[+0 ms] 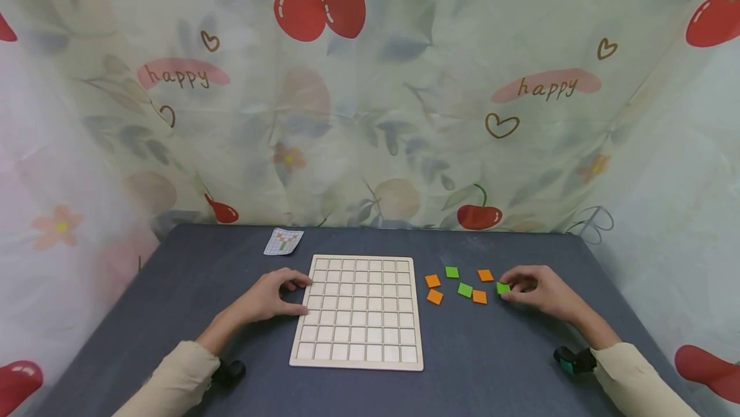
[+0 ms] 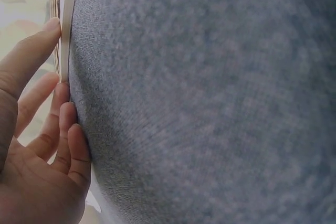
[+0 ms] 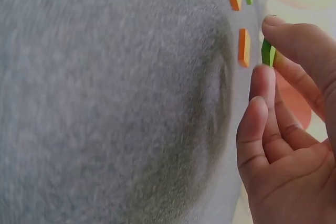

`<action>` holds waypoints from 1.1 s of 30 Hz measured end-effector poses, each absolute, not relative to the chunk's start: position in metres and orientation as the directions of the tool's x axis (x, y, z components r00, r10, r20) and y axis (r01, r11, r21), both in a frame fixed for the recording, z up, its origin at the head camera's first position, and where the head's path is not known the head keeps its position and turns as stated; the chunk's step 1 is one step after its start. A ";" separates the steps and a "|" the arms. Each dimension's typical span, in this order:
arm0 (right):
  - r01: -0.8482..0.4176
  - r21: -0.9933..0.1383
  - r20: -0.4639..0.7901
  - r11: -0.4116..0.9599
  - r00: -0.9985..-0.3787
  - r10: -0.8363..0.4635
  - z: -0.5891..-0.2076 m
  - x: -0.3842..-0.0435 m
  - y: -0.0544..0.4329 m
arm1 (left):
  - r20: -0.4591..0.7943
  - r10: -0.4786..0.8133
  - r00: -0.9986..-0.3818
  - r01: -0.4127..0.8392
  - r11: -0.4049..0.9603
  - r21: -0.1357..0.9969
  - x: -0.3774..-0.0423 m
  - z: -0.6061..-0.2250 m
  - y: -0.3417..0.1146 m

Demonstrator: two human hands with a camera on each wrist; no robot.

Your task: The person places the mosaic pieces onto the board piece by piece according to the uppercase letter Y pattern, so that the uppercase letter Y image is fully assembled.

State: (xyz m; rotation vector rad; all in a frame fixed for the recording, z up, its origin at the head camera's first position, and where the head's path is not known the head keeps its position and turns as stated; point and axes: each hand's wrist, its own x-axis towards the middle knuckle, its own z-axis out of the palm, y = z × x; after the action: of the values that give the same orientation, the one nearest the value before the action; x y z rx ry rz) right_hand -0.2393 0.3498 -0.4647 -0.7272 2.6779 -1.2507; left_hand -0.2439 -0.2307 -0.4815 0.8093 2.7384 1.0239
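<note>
"Where is the green tile (image 1: 503,288) that's being handled?"

"At the right end of the loose tiles, pinched between the thumb and fingers of the right hand (image 1: 536,287). I can't quite tell whether it is clear of the table or touching it."

"And the left hand (image 1: 272,295)?"

"Relaxed, thumb and fingers apart, their tips touching the left edge of the pale grid board (image 1: 360,303). It isn't clasping anything."

"Does the board have tiles in it?"

"Its squares are all bare. It lies flat, well apart from the pinched tile, with the other pieces between them."

"Which pieces?"

"Four orange tiles (image 1: 485,275) and two other green tiles (image 1: 452,272). Two of the orange ones lie near the board's right edge, one behind the other; one green and one orange sit just beside each other nearer the right hand."

"Anything further out?"

"A small paper card (image 1: 284,241) with a coloured grid pattern lies behind the board, off to its left. Everything rests on a dark table (image 1: 491,353), and a curtain (image 1: 405,83) printed with cherries and the word 'happy' hangs behind."
</note>
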 end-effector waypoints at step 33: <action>-0.435 -0.790 0.143 0.433 -0.816 -0.560 -0.468 -0.240 0.296 | 0.083 0.515 -0.853 0.443 0.631 0.636 -0.243 -0.480 -0.230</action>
State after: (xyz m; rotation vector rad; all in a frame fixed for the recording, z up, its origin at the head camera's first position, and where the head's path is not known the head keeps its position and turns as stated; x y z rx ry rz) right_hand -0.2395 0.2964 -0.4679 -0.8866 2.5369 -1.3345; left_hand -0.2433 -0.2298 -0.4802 0.8081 2.7400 1.0245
